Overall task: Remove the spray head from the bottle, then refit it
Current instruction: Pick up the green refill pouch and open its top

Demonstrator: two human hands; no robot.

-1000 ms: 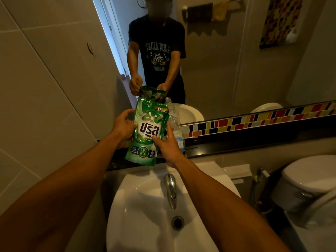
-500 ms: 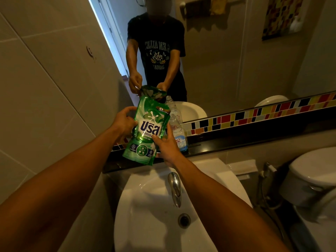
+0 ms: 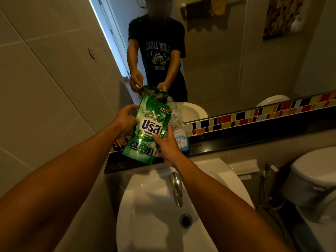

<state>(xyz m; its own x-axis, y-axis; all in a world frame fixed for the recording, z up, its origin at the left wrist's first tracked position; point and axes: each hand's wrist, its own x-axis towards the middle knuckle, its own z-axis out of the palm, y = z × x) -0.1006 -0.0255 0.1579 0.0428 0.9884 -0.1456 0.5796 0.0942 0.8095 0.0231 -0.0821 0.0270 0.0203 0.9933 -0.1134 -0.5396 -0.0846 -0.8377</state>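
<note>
A green detergent refill pouch (image 3: 148,131) with white lettering stands upright over the black ledge (image 3: 236,140) below the mirror. My left hand (image 3: 125,118) grips its left edge. My right hand (image 3: 166,144) holds its lower right side, thumb on the front. Right behind the pouch stands a clear plastic bottle (image 3: 179,131) with a blue and white label, partly hidden by the pouch and my right hand. No spray head shows on it.
A white washbasin (image 3: 154,206) with a chrome tap (image 3: 176,188) lies below the ledge. A toilet (image 3: 312,177) and a hose sprayer (image 3: 271,170) stand at the right. A tiled wall closes the left side. The mirror shows a person's reflection.
Both hands keep hold of the pouch, which stays over the ledge and has hardly moved. The view has swung slightly, so the basin sits further right in the frame.
</note>
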